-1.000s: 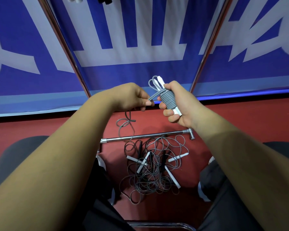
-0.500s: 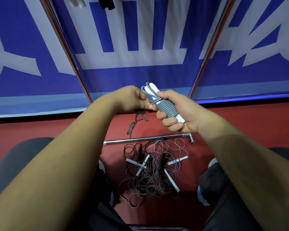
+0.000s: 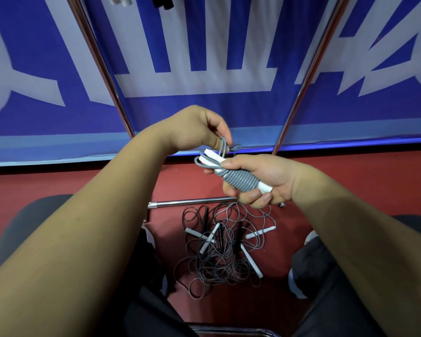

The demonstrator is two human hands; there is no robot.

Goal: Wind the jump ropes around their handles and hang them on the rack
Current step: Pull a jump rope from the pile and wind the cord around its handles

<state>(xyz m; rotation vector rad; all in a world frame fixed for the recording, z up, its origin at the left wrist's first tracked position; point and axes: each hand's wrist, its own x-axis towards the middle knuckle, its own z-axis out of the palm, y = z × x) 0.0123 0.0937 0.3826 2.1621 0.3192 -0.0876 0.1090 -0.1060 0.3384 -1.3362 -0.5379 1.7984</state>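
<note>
My right hand [image 3: 260, 181] grips a grey jump rope [image 3: 238, 180] wound in tight coils around its two white handles, which lie nearly level and point left. Just above their tips, my left hand [image 3: 199, 128] pinches the last loop of the grey cord. A tangled pile of jump ropes [image 3: 226, 246] with white and black handles lies on the red floor between my knees. The rack's two slanted chrome poles [image 3: 100, 66] rise in front of me. Its base bar [image 3: 192, 202] lies across the floor under my hands.
A blue and white banner [image 3: 204, 45] fills the wall behind the rack. White and black handles hang at the top edge [image 3: 141, 0]. My dark-trousered legs [image 3: 326, 276] flank the pile, and a chair edge [image 3: 229, 330] shows at the bottom.
The loose tail that hung from my left hand has been taken up into the coil. My right hand has dropped and tipped the handles from upright to nearly level. The left hand rose above them.
</note>
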